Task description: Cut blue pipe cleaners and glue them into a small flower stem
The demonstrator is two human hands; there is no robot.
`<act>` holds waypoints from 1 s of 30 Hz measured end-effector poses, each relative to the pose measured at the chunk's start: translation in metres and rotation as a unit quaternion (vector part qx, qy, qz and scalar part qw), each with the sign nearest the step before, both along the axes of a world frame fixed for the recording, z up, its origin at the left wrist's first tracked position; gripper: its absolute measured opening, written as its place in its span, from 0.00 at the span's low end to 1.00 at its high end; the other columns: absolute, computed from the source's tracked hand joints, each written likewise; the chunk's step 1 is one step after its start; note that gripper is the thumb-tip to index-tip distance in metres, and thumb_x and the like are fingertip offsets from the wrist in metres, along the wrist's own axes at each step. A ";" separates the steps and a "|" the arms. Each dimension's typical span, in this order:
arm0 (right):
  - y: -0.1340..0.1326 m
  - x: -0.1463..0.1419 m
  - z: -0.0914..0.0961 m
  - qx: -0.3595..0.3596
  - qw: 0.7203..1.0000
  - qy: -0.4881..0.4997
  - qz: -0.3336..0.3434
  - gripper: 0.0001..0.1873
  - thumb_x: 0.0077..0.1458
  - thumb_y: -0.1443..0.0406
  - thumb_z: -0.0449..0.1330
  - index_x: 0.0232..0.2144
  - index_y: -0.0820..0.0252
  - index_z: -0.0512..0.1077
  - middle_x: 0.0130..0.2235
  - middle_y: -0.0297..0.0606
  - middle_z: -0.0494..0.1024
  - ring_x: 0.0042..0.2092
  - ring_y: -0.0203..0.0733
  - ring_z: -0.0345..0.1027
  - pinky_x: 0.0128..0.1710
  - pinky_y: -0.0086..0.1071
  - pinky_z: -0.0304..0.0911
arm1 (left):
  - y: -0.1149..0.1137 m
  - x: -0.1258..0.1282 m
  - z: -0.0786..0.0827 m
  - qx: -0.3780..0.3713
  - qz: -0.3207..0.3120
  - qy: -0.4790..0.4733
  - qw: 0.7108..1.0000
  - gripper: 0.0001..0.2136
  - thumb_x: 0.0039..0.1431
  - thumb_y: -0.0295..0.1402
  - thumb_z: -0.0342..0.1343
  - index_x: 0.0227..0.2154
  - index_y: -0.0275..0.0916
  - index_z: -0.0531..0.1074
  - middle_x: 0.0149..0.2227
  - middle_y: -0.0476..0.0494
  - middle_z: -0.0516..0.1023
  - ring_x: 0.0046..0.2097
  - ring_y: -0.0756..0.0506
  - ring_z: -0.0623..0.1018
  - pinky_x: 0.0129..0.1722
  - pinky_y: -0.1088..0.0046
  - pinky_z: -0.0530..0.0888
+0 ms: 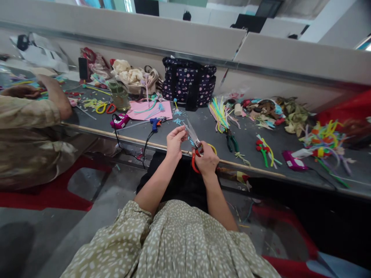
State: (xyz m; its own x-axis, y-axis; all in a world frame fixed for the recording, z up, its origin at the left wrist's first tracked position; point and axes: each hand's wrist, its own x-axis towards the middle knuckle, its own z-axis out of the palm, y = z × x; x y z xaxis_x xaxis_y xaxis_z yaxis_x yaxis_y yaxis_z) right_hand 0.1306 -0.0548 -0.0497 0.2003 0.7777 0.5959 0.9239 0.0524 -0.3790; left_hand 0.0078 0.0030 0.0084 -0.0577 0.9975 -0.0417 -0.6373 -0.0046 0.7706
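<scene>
Apparently mid-trim. Scissors (193, 135) are held in the right hand (209, 157), fingers wrapped round the red and yellow handles, across the near edge of the table (131, 133); blades are pointed up and away, just beside the left hand (176, 139). Left fingers are curled toward the thumb; whether they are closed on anything can't be told.

Some cutting is judged done: blue clippings (177, 121) are scattered just past the hands, and a blue-topped piece (175, 102) is seen near the bag (176, 83). More looks left: a bundle of fuzzy strips (219, 116), seemingly untrimmed, is piled beyond the right hand. Red-and-green pieces (263, 148) are set further right, probably already assembled.

Blade tips are too fine to read, so the exact cut is unclear. Handles are partly covered by the right hand. A co-worker's hand (27, 92) at far left is blurred, its work hard to make out.
</scene>
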 end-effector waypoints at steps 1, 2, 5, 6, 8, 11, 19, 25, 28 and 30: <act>0.000 0.000 0.000 -0.002 1.000 -0.002 -0.002 0.17 0.58 0.55 0.55 0.45 0.58 0.71 0.32 0.36 0.75 0.34 0.40 0.66 0.35 0.31 0.55 | 0.000 0.000 0.000 0.004 0.000 -0.002 1.000 0.08 0.43 0.25 0.62 0.31 0.36 0.78 0.25 0.49 0.76 0.26 0.54 0.72 0.28 0.78 0.68; 0.000 0.000 0.000 -0.004 1.000 -0.005 -0.002 0.18 0.58 0.55 0.55 0.46 0.58 0.71 0.33 0.37 0.75 0.34 0.40 0.66 0.34 0.31 0.55 | -0.001 0.000 0.000 0.007 -0.001 -0.003 1.000 0.08 0.43 0.25 0.62 0.30 0.36 0.78 0.25 0.49 0.76 0.25 0.54 0.72 0.28 0.78 0.68; 0.000 0.001 0.000 -0.006 1.000 -0.014 -0.006 0.18 0.58 0.55 0.55 0.46 0.58 0.71 0.32 0.37 0.74 0.34 0.40 0.65 0.34 0.31 0.54 | -0.002 0.001 0.000 0.018 -0.004 -0.002 1.000 0.07 0.44 0.25 0.61 0.30 0.36 0.78 0.25 0.49 0.76 0.25 0.54 0.71 0.28 0.78 0.68; 0.000 0.001 -0.001 -0.006 1.000 -0.016 -0.008 0.18 0.58 0.55 0.55 0.46 0.58 0.72 0.32 0.37 0.74 0.34 0.40 0.65 0.34 0.31 0.54 | -0.002 0.002 0.001 0.020 -0.005 -0.001 1.000 0.07 0.44 0.24 0.60 0.29 0.36 0.78 0.26 0.49 0.76 0.25 0.55 0.71 0.28 0.78 0.68; 0.000 0.000 -0.002 -0.006 1.000 -0.019 -0.009 0.18 0.59 0.55 0.54 0.47 0.57 0.72 0.33 0.37 0.74 0.35 0.40 0.65 0.34 0.31 0.53 | -0.002 0.002 0.001 0.020 -0.004 0.004 1.000 0.07 0.44 0.24 0.60 0.29 0.37 0.79 0.26 0.49 0.77 0.25 0.55 0.71 0.28 0.78 0.68; 0.000 0.000 -0.004 -0.007 1.000 -0.019 -0.009 0.18 0.59 0.56 0.54 0.48 0.58 0.71 0.33 0.38 0.74 0.35 0.40 0.65 0.34 0.31 0.53 | -0.003 0.002 0.001 0.014 -0.002 0.014 1.000 0.07 0.44 0.25 0.60 0.30 0.37 0.78 0.26 0.49 0.77 0.26 0.54 0.71 0.28 0.78 0.68; -0.001 -0.001 -0.002 -0.009 1.000 -0.025 -0.016 0.20 0.60 0.54 0.52 0.49 0.58 0.71 0.33 0.39 0.75 0.35 0.41 0.66 0.34 0.31 0.53 | -0.002 0.004 -0.002 0.018 0.001 0.012 1.000 0.08 0.44 0.25 0.61 0.30 0.37 0.78 0.25 0.50 0.76 0.25 0.55 0.70 0.28 0.79 0.68; -0.001 -0.002 -0.001 -0.012 0.999 -0.027 -0.014 0.20 0.61 0.55 0.52 0.49 0.58 0.72 0.32 0.39 0.75 0.34 0.40 0.66 0.33 0.31 0.54 | -0.001 0.006 -0.004 0.017 0.005 0.002 1.000 0.07 0.44 0.25 0.61 0.29 0.37 0.78 0.24 0.50 0.76 0.24 0.55 0.70 0.28 0.78 0.67; -0.001 -0.002 -0.001 -0.005 1.000 -0.027 -0.013 0.19 0.61 0.55 0.52 0.48 0.58 0.72 0.32 0.39 0.75 0.34 0.40 0.66 0.33 0.31 0.54 | -0.001 0.006 -0.005 0.018 0.008 0.010 1.000 0.08 0.44 0.25 0.61 0.30 0.37 0.78 0.25 0.50 0.76 0.24 0.55 0.70 0.29 0.78 0.67; -0.001 -0.002 -0.001 -0.003 1.000 -0.027 -0.014 0.19 0.61 0.55 0.52 0.48 0.58 0.72 0.32 0.38 0.75 0.34 0.40 0.66 0.33 0.31 0.53 | -0.001 0.007 -0.005 0.019 0.009 0.010 1.000 0.07 0.44 0.25 0.61 0.30 0.37 0.78 0.25 0.50 0.76 0.24 0.55 0.69 0.29 0.78 0.67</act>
